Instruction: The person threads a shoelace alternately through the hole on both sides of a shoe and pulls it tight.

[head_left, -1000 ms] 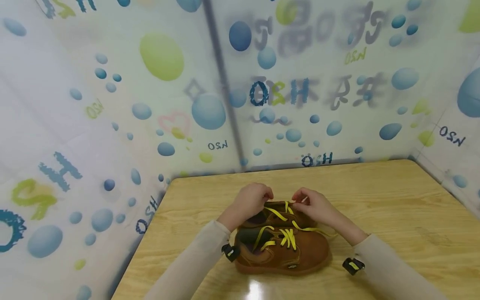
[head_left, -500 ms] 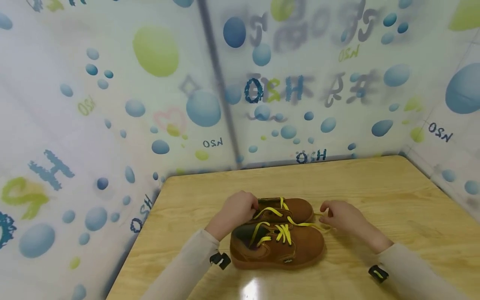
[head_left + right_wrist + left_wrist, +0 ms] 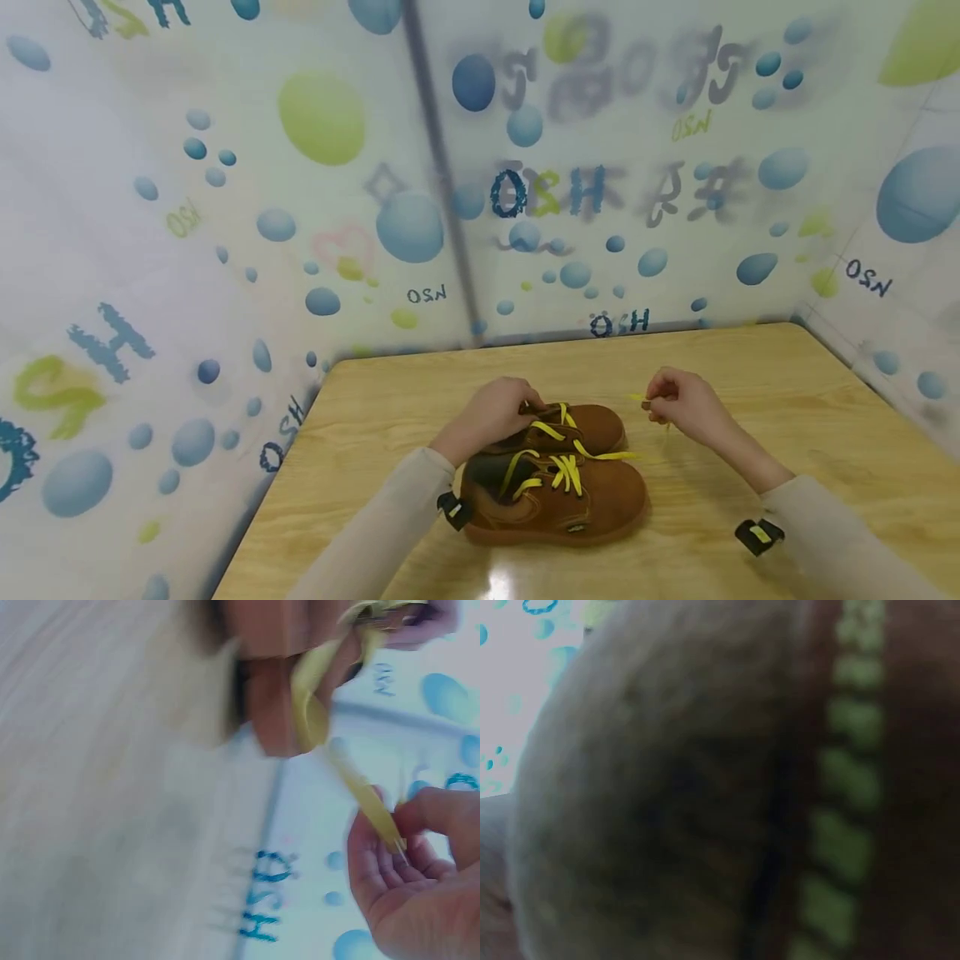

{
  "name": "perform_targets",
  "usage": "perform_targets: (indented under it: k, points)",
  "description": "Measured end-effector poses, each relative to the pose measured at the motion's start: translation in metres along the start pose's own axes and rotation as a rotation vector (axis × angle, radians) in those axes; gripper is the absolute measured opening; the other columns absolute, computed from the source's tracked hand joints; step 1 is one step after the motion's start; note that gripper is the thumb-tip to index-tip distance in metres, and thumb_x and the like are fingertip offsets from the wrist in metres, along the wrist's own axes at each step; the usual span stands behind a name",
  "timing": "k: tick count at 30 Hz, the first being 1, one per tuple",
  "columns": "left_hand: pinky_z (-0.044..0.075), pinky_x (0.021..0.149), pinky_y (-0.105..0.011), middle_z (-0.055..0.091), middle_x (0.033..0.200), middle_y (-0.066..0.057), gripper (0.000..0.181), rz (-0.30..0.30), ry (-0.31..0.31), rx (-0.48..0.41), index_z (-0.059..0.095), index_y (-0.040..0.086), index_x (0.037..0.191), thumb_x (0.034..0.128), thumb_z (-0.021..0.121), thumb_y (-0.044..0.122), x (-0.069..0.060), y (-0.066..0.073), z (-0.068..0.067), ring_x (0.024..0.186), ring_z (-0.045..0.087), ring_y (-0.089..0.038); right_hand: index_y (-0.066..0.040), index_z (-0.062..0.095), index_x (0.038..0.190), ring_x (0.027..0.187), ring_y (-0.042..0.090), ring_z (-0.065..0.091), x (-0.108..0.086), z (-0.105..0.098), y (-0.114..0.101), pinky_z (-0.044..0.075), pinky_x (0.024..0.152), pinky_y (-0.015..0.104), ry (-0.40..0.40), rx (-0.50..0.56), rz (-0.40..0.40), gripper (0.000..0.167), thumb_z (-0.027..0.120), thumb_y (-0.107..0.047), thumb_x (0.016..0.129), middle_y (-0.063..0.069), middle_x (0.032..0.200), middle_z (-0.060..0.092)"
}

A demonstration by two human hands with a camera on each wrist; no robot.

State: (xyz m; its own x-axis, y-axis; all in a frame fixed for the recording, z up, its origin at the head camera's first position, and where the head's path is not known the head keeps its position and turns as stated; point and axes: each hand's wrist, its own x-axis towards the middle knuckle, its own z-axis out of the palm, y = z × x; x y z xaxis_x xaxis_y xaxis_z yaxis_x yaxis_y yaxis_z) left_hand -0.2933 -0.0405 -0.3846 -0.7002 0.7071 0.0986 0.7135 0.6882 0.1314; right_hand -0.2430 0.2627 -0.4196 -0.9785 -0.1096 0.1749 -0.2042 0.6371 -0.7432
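Two brown leather shoes with yellow laces stand side by side on the table, toes to the right. My left hand (image 3: 498, 412) holds the far shoe (image 3: 602, 423) at its opening; its fingertips are partly hidden. Nearer to me, the near shoe (image 3: 600, 492) sits below my left wrist. My right hand (image 3: 690, 408), raised to the right of the far shoe's toe, pinches a yellow shoelace (image 3: 367, 802) near its end. That lace runs up to the shoe in the right wrist view. Blurred stitching (image 3: 847, 787) on brown leather fills much of the left wrist view.
The wooden table (image 3: 750, 467) extends to both sides of the shoes. Behind it hangs a white backdrop (image 3: 660, 225) printed with blue and green bubbles. Another yellow lace end (image 3: 615, 456) lies loose across the near shoe.
My right hand has left the far shoe's opening, gone right to the lace beyond the toe, and risen with it. My left hand shifted briefly left, then back along the far shoe's opening.
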Motion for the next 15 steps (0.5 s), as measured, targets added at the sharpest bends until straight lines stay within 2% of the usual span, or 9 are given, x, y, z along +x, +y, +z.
perform_targets:
  k: [3, 6, 9, 10, 12, 15]
  points:
    - [0.056, 0.079, -0.028, 0.075, 0.104, 0.005, 0.017, -0.002, 0.014, 0.002, 0.078, 0.021, 0.105, 0.0893, 0.074, 0.019, -0.001, -0.005, 0.000, 0.093, 0.070, -0.014, 0.004, 0.062, 0.113, 0.061, 0.015, 0.059, 0.010, 0.001, -0.020, 0.050, 0.056, 0.029, -0.058, 0.172, -0.026, 0.022, 0.051, 0.003, 0.094, 0.018, 0.094, 0.068]
    - [0.056, 0.076, -0.026, 0.074, 0.102, 0.007, 0.015, 0.007, 0.022, 0.026, 0.077, 0.024, 0.104, 0.0889, 0.074, 0.023, 0.001, -0.006, 0.002, 0.090, 0.069, -0.011, 0.002, 0.066, 0.117, 0.056, 0.017, 0.054, 0.019, 0.007, -0.036, 0.047, 0.052, 0.030, -0.133, 0.217, -0.013, 0.025, 0.051, -0.001, 0.097, 0.020, 0.099, 0.068]
    - [0.055, 0.073, -0.024, 0.072, 0.099, 0.008, 0.019, 0.014, 0.023, 0.057, 0.076, 0.026, 0.108, 0.0886, 0.074, 0.026, 0.005, -0.005, 0.006, 0.086, 0.068, -0.009, -0.004, 0.071, 0.114, 0.050, 0.014, 0.045, 0.031, 0.017, -0.047, 0.042, 0.049, 0.029, -0.186, 0.170, 0.005, 0.025, 0.052, -0.009, 0.100, 0.019, 0.105, 0.069]
    - [0.054, 0.072, -0.023, 0.071, 0.098, 0.008, 0.021, 0.016, 0.023, 0.060, 0.076, 0.026, 0.109, 0.0884, 0.074, 0.026, 0.006, -0.005, 0.008, 0.085, 0.067, -0.008, -0.005, 0.072, 0.114, 0.053, 0.013, 0.046, 0.036, 0.021, -0.051, 0.041, 0.050, 0.029, -0.198, 0.144, -0.008, 0.025, 0.053, -0.012, 0.100, 0.018, 0.107, 0.070]
    - [0.052, 0.070, -0.021, 0.069, 0.095, 0.007, 0.023, 0.021, 0.028, 0.063, 0.076, 0.026, 0.111, 0.0880, 0.074, 0.026, 0.008, -0.006, 0.011, 0.082, 0.066, -0.007, -0.008, 0.074, 0.112, 0.063, 0.014, 0.056, 0.045, 0.028, -0.056, 0.048, 0.058, 0.032, -0.216, 0.089, -0.043, 0.023, 0.056, -0.014, 0.099, 0.016, 0.111, 0.072]
    - [0.048, 0.065, -0.018, 0.068, 0.091, 0.008, 0.023, 0.030, 0.036, 0.045, 0.077, 0.028, 0.111, 0.0884, 0.074, 0.028, 0.007, -0.009, 0.013, 0.077, 0.063, -0.006, -0.011, 0.076, 0.106, 0.091, 0.024, 0.067, 0.055, 0.037, -0.062, 0.055, 0.076, 0.040, -0.222, 0.026, -0.103, 0.018, 0.063, -0.018, 0.096, 0.010, 0.109, 0.074]
